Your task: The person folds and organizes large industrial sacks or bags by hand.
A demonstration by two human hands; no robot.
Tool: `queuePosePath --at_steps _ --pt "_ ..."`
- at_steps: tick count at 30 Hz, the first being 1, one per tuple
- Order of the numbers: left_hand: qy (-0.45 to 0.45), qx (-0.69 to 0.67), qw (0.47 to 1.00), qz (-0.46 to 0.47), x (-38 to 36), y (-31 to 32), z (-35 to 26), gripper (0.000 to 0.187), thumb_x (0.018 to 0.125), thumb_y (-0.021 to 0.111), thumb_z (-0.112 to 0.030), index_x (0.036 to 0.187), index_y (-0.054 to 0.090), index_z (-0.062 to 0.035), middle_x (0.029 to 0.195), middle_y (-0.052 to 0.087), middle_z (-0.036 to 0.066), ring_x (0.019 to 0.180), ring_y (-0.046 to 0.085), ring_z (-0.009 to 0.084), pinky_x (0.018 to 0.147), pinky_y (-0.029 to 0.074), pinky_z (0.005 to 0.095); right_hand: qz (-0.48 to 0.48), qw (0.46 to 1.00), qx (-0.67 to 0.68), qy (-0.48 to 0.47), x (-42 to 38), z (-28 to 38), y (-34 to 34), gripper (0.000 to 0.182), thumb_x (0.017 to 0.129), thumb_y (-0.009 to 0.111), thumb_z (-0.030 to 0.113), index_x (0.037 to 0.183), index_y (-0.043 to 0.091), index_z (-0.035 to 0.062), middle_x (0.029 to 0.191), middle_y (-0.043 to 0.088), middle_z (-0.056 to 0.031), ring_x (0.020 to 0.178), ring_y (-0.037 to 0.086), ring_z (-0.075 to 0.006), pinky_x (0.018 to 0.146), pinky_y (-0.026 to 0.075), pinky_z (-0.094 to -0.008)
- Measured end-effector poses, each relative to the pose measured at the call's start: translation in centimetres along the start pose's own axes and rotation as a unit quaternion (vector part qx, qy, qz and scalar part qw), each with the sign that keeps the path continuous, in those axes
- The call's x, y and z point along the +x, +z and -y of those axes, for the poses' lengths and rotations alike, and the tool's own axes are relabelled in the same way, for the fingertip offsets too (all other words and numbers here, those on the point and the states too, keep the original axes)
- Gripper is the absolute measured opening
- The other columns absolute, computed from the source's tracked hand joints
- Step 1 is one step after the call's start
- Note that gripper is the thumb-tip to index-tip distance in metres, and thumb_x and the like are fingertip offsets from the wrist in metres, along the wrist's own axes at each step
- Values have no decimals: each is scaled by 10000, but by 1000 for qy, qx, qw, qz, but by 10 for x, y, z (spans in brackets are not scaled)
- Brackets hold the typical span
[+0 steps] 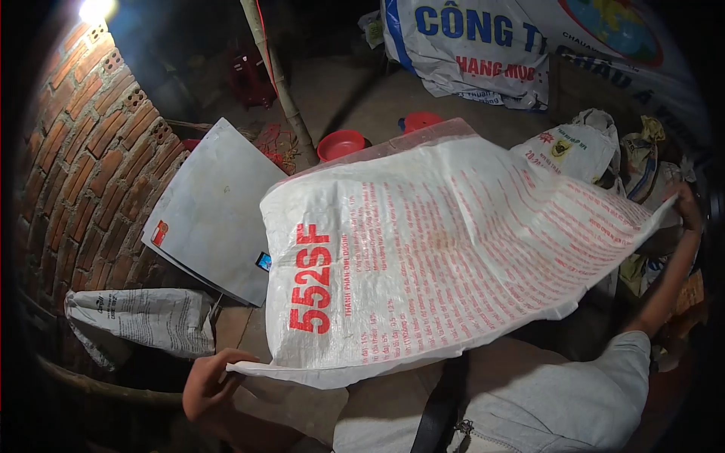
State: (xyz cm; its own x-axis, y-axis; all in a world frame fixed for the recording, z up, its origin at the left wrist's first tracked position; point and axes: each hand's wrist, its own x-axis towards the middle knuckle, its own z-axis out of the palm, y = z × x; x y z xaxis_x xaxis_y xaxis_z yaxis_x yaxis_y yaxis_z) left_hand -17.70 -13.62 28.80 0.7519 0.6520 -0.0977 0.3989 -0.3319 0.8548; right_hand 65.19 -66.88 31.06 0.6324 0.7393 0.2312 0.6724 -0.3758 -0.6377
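Sack (445, 257), big and white, gets flat best when both hands pull softly and the same. The left hand (202, 386) pinches its near corner. The right hand (686, 207) holds another corner, farther off. It hangs between them. Past it sits a red bowl (340, 143).

Looking out from wearer's head, single view, forward and down over shirt (544, 400) at bottom edge. Close in above spread sack (453, 249), within arm's reach; facing past it to floor (325, 87) and farther banner (483, 53) (quite wide, dark round corners).
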Motion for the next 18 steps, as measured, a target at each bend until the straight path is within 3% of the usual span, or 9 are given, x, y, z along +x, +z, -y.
queuePosePath --at_steps 2,5,7,11,13,14,16,17,18 --pt "-61 141 985 -75 -2 -1 -6 202 782 661 8 984 663 14 747 660 73 706 595 86 653 468 252 -2 997 -70 -18 -14 25 7 215 859 642 203 1019 607 64 941 641 -35 918 612 -149 842 464 -274" --pt "3 253 944 -211 6 3 -19 167 758 701 -23 910 633 -7 679 594 57 627 541 126 602 437 284 -100 981 -152 61 -3 49 7 168 846 625 94 1010 604 63 954 639 -37 919 616 -154 855 468 -283" --pt "55 365 884 -287 6 -2 -15 163 815 689 -90 834 552 -3 665 530 68 604 480 182 607 416 312 -181 948 -256 -44 18 50 7 219 891 611 114 1091 611 23 1012 637 -80 992 616 -189 920 459 -307" --pt "182 316 863 -350 3 -14 -14 300 836 686 -238 808 516 7 786 578 122 692 552 201 617 432 308 -279 920 -271 -56 74 78 46 354 923 574 88 1268 567 9 1224 611 -137 1176 568 -234 1018 420 -333" --pt "242 231 868 -367 3 -13 -19 303 838 686 -240 820 511 7 846 607 136 748 583 216 654 455 310 -289 879 -299 -232 129 20 29 386 990 456 170 1342 519 23 1422 487 -150 1334 443 -266 1098 340 -360" --pt "296 141 868 -374 1 -13 -20 307 840 686 -242 832 506 7 906 637 151 804 615 232 690 479 313 -314 903 -199 -215 141 39 56 389 984 388 115 1324 536 -1 1388 522 -157 1316 464 -261 1121 317 -356" --pt "282 92 911 -285 -8 -24 -11 243 910 596 -263 923 469 -57 976 669 200 911 634 201 797 478 318 -362 868 -218 -262 183 60 91 433 985 448 311 1298 566 36 1353 533 -155 1289 477 -280 1080 346 -370" --pt "221 97 936 -257 -6 -28 -6 282 817 692 -238 880 512 -30 921 677 167 860 637 212 747 485 319 -348 892 -250 -144 169 135 127 587 949 453 512 1244 598 26 1284 570 -164 1206 530 -325 1024 384 -388" --pt "158 102 955 -228 -4 -34 0 332 724 787 -212 838 555 -3 867 684 134 808 640 224 696 492 320 -395 872 -227 -180 179 147 152 710 909 434 627 1208 608 8 1215 599 -165 1132 553 -365 995 393 -405"
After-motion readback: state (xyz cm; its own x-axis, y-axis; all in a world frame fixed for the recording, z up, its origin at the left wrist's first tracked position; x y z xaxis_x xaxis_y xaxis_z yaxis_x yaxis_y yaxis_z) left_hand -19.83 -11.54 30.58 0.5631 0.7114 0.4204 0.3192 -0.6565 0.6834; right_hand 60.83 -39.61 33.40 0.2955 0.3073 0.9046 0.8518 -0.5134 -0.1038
